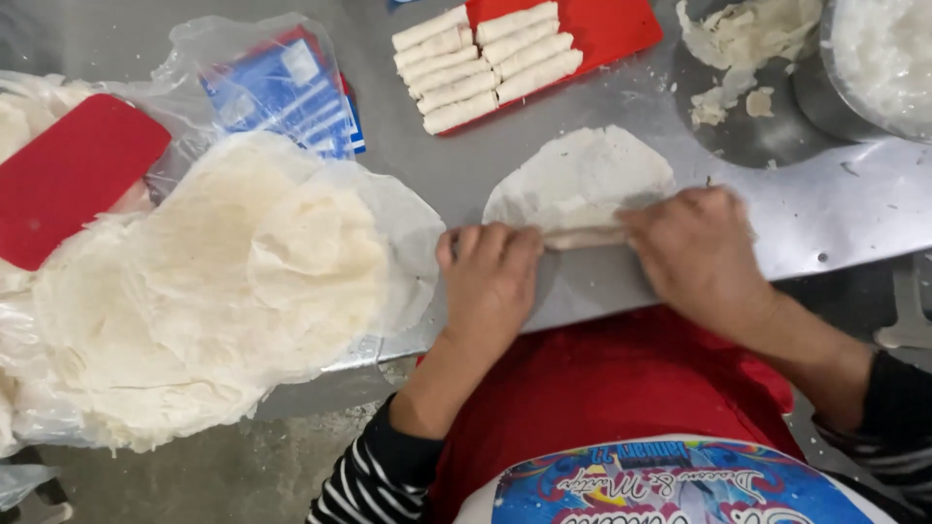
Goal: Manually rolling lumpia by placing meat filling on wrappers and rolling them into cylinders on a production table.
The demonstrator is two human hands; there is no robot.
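Observation:
A round thin white wrapper lies flat on the steel table, and its near edge is rolled into a tight tube. My left hand presses on the tube's left end with fingers curled over it. At the right end, my right hand does the same. The filling inside the roll is hidden.
A big loose pile of round wrappers on clear plastic fills the left. Several finished white rolls lie on a red tray at the back. A red lid sits far left, a blue packet behind, and metal bowls at back right.

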